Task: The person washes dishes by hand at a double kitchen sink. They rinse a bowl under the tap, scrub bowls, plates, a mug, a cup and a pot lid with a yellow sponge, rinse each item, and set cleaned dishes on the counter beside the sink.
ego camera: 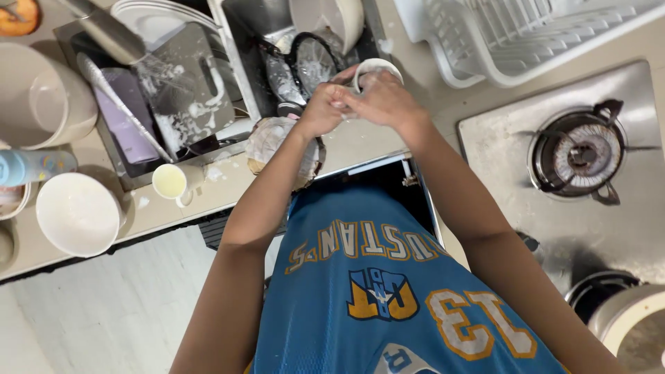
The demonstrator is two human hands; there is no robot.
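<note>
Your two hands meet over the sink's front rim, at the desk's far edge; left hand and right hand are both closed around a small white cup, fingers wrapped and overlapping, the cup's open mouth showing just above your knuckles; suds on the skin. Below your left wrist a foamy sponge or cloth lies on the rim; which, you cannot tell. In the sink: a soapy grey board, a lilac board, a black-rimmed pan, a pale bowl. On the desk's left end: a small cup near the front edge, a white bowl beside it, a beige bowl farther back, a blue bottle between them. Far right corner: a white rack; a gas burner on the steel hob; a pot at the near right edge.
</note>
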